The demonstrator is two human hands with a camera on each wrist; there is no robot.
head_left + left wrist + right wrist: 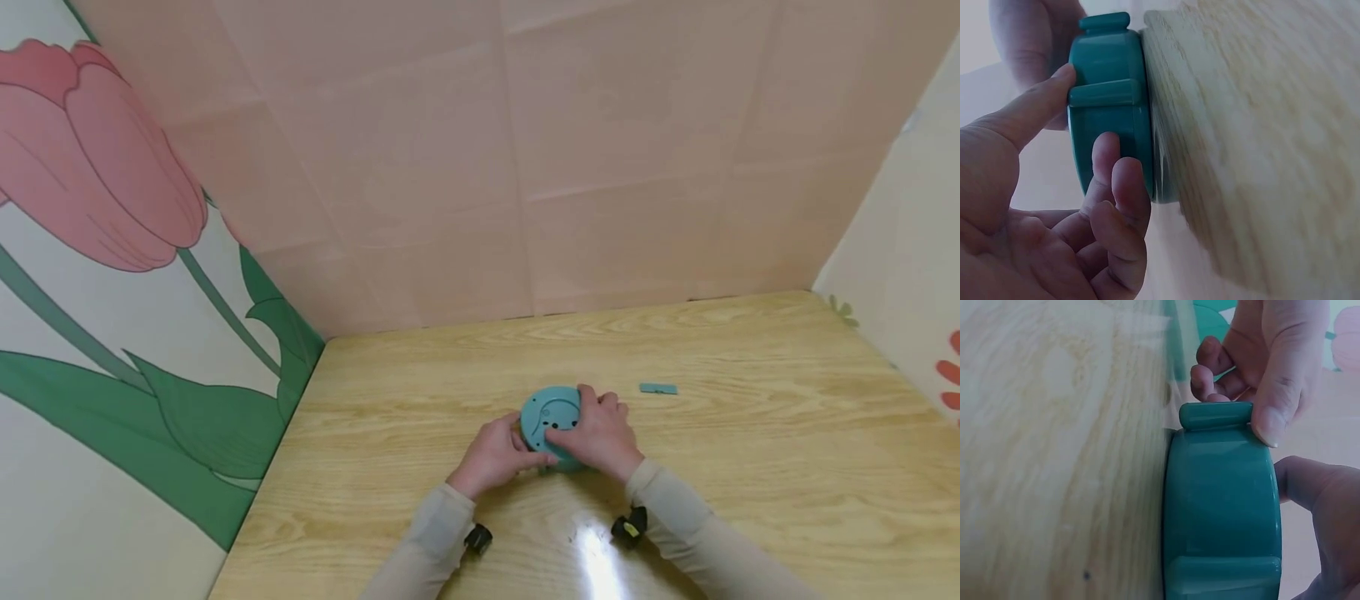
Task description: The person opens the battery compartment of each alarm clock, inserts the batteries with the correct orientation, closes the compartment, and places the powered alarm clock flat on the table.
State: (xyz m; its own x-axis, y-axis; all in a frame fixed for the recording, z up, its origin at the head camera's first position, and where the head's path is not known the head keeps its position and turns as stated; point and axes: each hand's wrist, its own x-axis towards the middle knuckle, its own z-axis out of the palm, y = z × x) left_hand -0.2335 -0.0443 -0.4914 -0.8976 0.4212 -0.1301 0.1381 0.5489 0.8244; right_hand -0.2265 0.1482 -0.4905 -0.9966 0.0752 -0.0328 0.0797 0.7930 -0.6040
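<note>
A round teal clock [558, 402] lies back side up on the table, its recessed back with small dark holes and knobs facing me in the head view. My left hand [491, 454] holds the near left of it, thumb on the rim and fingers bent against the side wall. From the right, my right hand [606, 437] grips it, fingers over the far edge and thumb pressed on the back. In the left wrist view, the clock's side wall [1107, 59] carries two raised feet. The face underneath is hidden.
A small flat teal strip, like a battery cover [658, 388], lies right of the clock. The wood-grain table [390, 392] meets a pink sheet [420, 167] at the back. A tulip-printed panel [135, 167] stands left, a pale panel [900, 242] right.
</note>
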